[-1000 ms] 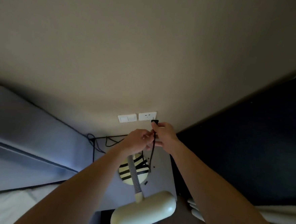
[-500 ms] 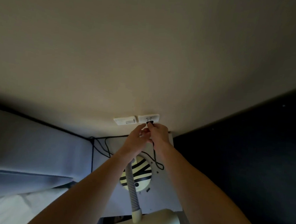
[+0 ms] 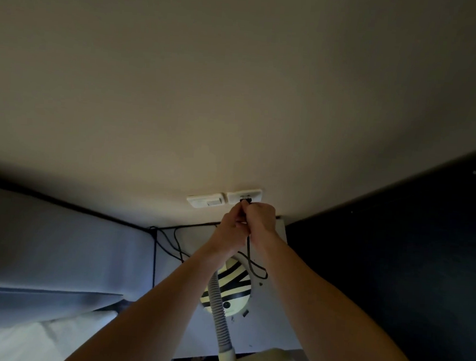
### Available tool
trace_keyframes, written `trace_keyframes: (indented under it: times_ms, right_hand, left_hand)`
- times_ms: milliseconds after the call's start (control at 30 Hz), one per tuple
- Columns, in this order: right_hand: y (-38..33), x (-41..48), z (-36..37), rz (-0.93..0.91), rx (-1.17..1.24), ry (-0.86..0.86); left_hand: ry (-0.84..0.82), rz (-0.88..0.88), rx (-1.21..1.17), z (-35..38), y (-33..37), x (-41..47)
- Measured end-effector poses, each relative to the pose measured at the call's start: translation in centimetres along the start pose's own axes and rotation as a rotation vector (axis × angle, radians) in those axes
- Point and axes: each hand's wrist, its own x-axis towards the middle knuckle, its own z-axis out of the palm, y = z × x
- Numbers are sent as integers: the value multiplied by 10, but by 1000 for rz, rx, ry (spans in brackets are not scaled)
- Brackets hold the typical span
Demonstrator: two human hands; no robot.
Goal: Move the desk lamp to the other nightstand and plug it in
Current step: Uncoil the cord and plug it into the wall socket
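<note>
With lamp (image 3: 227,289) already on nightstand (image 3: 272,318), I see both hands pinching plug (image 3: 247,200): right hand (image 3: 259,218) nearer, left hand (image 3: 232,222) steadying. Plug at socket (image 3: 244,196), axis pointing into wall; seating unclear.

- Pale nightstand (image 3: 271,318) in the corner beside the bed's headboard (image 3: 57,252).
- On it: desk lamp (image 3: 228,285), zebra-striped base, ribbed neck.
- Black cords (image 3: 174,242) looping across the top behind the base.
</note>
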Motion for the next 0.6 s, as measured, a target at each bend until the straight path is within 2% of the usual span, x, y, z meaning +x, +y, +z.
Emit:
trace_keyframes:
  times_ms: [333, 467, 600]
  right_hand:
    - [-14, 13, 4, 22, -12, 58]
    - [-13, 13, 4, -13, -39, 33]
    - [-16, 8, 1, -39, -95, -4]
  left_hand:
    - [-4, -21, -56, -1, -5, 22]
    - [1, -14, -63, 0, -9, 24]
    - [-69, 16, -18, -5, -14, 21]
